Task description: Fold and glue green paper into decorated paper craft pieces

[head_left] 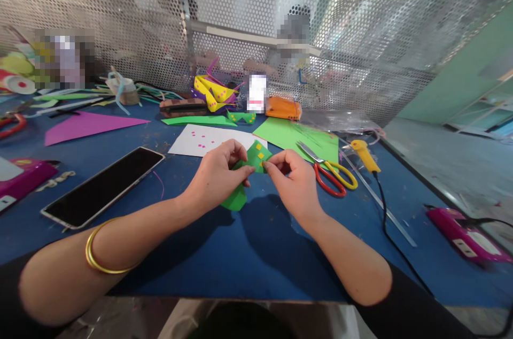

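A green paper cutout [234,201] with small yellow squares [258,146] on its upper part is held up over the table. My left hand [218,173] grips it between thumb and fingers at its middle, hiding part of its shape. At the right edge of the cutout, the thumb and fingertips of my right hand [294,178] are pinched together by the lowest yellow square. Just behind lies a white sheet [182,141] bearing several pink dots. Red-and-yellow-handled scissors [331,173] lie to the right of my right hand, partly on a light green sheet [280,135].
A phone [106,186] lies left of my left arm. At right are a yellow glue gun [364,155] with a black cord, a metal ruler [380,202] and a magenta power strip [467,235]. Yellow paper masks [214,93] and an orange pouch [284,109] stand behind.
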The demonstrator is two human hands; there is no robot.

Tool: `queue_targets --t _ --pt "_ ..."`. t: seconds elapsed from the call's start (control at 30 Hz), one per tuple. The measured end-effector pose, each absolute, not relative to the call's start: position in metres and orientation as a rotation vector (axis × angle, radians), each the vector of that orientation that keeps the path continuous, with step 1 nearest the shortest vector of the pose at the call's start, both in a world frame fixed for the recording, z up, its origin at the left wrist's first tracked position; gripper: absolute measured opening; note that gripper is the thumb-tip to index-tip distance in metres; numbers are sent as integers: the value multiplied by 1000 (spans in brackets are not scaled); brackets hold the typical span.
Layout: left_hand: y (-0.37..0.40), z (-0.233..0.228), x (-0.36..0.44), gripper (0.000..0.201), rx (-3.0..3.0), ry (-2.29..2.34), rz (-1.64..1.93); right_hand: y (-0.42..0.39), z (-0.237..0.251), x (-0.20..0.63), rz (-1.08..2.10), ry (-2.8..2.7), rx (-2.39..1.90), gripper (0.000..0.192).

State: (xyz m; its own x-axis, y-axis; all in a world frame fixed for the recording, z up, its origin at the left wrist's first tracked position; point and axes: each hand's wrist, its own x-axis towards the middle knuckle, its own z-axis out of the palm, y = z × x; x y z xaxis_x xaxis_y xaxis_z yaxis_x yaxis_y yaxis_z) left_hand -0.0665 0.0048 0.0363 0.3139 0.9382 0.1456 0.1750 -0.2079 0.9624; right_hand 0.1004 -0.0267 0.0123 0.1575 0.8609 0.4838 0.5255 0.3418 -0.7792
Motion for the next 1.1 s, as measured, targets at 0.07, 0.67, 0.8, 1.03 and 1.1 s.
queue_targets --t 0.07,0.67,0.8,1.03,1.1 --pt "5 36 -67 28 1620 1030 995 -27 12 100 382 -1495 -1329 13" --pt "9 42 -73 52 1625 1157 971 -24 18 101 772 -1254 -1156 16" --pt "9 48 -74 45 1610 1160 884 -29 21 98 748 -1293 -1154 15" --pt "6 52 -72 35 1603 1110 940 -33 22 93 763 -1314 -1145 14" --pt "6 51 -72 36 1613 1121 946 -33 21 93 763 -1313 -1143 14"
